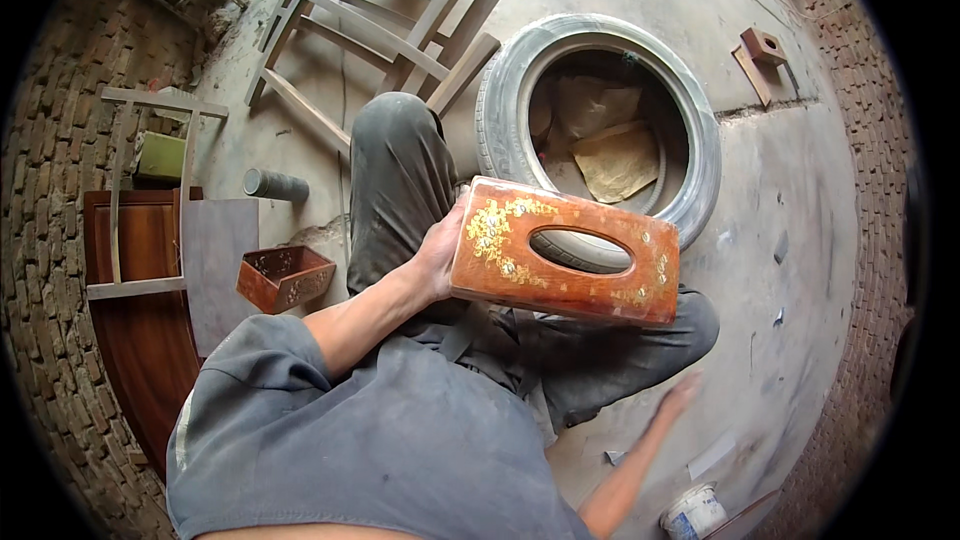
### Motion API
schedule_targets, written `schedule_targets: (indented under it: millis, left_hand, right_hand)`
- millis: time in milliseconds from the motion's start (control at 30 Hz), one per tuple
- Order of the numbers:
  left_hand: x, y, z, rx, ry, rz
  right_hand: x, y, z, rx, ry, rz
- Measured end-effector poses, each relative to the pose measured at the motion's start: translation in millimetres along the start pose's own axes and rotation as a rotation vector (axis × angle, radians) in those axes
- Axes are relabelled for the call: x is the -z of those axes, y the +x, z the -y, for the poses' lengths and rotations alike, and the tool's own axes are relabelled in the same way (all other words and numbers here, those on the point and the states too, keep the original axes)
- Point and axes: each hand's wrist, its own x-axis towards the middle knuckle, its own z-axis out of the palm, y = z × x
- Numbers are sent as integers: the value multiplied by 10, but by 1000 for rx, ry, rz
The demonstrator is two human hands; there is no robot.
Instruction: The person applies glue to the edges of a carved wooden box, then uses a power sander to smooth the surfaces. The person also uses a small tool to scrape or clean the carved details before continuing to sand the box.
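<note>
My left hand (441, 252) grips one end of a reddish-brown wooden tissue box cover (580, 292), holding it tilted above my lap. Gold floral decoration marks the cover's top and corners. Its oval slot lets the tyre behind show through. Down at the lower right, my right hand (680, 396) is stretched out over the floor, away from the cover. Motion smears its fingers, and I make out nothing in them. Small grey scraps (712, 454) lie on the floor near that hand.
A large tyre (702, 130) lies ahead, with sheets and bags inside it. Wooden frames (440, 30) stand at the far left. Left of my knee are an open wooden box (262, 285) and a grey tube (276, 186). A white bucket (694, 514) sits at the lower right.
</note>
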Motion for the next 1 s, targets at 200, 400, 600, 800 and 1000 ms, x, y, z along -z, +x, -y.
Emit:
schedule_targets:
  millis: [200, 400, 600, 800, 1000]
  left_hand:
    - [294, 145, 17, 112, -284, 389]
    - [166, 88, 21, 53, -189, 592]
    - [361, 131, 208, -154, -443, 624]
    - [130, 54, 40, 76, -234, 485]
    - [197, 92, 23, 113, -296, 397]
  right_hand:
    - [985, -643, 3845, 896, -14, 171]
    - [216, -1221, 4812, 1289, -260, 414]
    - [-134, -1843, 5189, 1456, -82, 524]
    - [7, -1147, 4857, 1243, -243, 422]
    - [392, -511, 4327, 875, -193, 367]
